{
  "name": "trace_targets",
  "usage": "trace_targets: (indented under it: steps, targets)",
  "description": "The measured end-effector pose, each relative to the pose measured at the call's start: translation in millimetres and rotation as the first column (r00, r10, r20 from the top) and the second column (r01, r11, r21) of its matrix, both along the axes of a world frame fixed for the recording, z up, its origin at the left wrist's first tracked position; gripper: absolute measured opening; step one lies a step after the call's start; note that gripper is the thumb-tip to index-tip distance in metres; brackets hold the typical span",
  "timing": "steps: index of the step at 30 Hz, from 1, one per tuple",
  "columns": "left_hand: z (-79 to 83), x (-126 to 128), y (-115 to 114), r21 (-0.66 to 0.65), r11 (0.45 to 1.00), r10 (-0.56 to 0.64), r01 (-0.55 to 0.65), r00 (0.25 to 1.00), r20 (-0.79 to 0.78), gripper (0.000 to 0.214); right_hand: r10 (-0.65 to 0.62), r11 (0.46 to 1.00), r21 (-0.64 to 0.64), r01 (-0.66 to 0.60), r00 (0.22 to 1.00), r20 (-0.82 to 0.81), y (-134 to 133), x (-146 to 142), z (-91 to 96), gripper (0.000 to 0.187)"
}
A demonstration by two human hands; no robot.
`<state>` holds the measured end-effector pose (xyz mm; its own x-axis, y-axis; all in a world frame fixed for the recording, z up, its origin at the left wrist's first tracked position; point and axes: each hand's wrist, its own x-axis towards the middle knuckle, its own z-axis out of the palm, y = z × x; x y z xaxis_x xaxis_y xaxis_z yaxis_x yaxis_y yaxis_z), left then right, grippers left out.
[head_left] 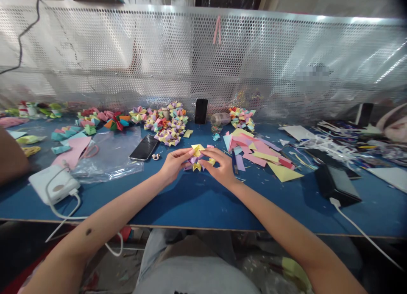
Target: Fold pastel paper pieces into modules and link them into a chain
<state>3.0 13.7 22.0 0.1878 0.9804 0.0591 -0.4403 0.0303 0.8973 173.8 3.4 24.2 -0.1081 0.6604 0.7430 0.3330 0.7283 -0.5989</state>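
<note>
Between my two hands is a folded paper ball (196,158) in yellow and purple, held just over the blue table (197,201). My left hand (173,165) grips its left side with thumb and fingers. On the right side, the fingers and thumb of my right hand (221,167) close around it, hiding part of the paper. Behind it lie several finished-looking folded paper balls (170,124) in mixed colours. To the right of my right hand spreads a loose pile of coloured paper sheets (251,145).
A dark phone (144,148) lies left of my hands; another phone (201,111) stands upright against the perforated metal panel (159,52). A white power adapter (54,184) with cables sits at left, a black box (337,184) with a white cable at right. A clear jar (220,118) lies behind.
</note>
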Motion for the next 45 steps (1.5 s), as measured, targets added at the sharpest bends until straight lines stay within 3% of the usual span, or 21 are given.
trace_targets:
  steps: [6, 11, 15, 19, 23, 35, 40, 45]
  targets:
    - [4.6, -12.9, 8.8, 0.071, 0.981, -0.178, 0.181, 0.983, -0.049, 0.027, 0.029, 0.998, -0.059, -0.033, 0.997, -0.076, 9.2, 1.7, -4.2, 0.017]
    - [1.7, -18.3, 13.8, 0.154, 0.974, -0.146, 0.167, 0.98, -0.137, 0.025, 0.054, 0.987, -0.14, -0.078, 0.985, -0.166, 17.4, 0.9, -13.1, 0.02]
    - [2.7, -18.7, 13.4, 0.186, 0.954, -0.2, 0.235, 0.961, -0.19, 0.031, 0.043, 0.984, -0.16, -0.081, 0.973, -0.228, 17.8, 0.6, -12.5, 0.018]
    - [1.0, -15.2, 11.4, 0.314, 0.936, -0.073, 0.156, 0.963, -0.261, 0.039, 0.059, 0.981, -0.163, -0.103, 0.965, -0.257, 16.3, -0.5, -11.1, 0.014]
    - [-3.0, -10.9, 9.0, 0.384, 0.922, 0.06, 0.046, 0.964, -0.26, 0.034, 0.105, 0.966, -0.198, -0.164, 0.954, -0.279, 15.2, -2.9, -14.0, 0.017]
    - [-0.8, -10.3, 4.5, 0.396, 0.915, 0.027, 0.077, 0.968, -0.25, 0.036, 0.135, 0.936, -0.258, -0.241, 0.92, -0.368, 11.2, -7.6, -14.0, 0.021]
    - [-0.9, -8.8, 2.4, 0.476, 0.879, 0.11, 0.034, 0.956, -0.271, 0.034, 0.151, 0.931, -0.262, -0.254, 0.922, -0.358, 6.0, -9.0, -10.7, 0.028]
    - [-2.8, -9.0, 0.4, 0.589, 0.808, 0.267, -0.014, 0.9, -0.345, 0.022, 0.149, 0.94, -0.237, -0.246, 0.92, -0.362, 4.2, -9.6, -8.2, 0.013]
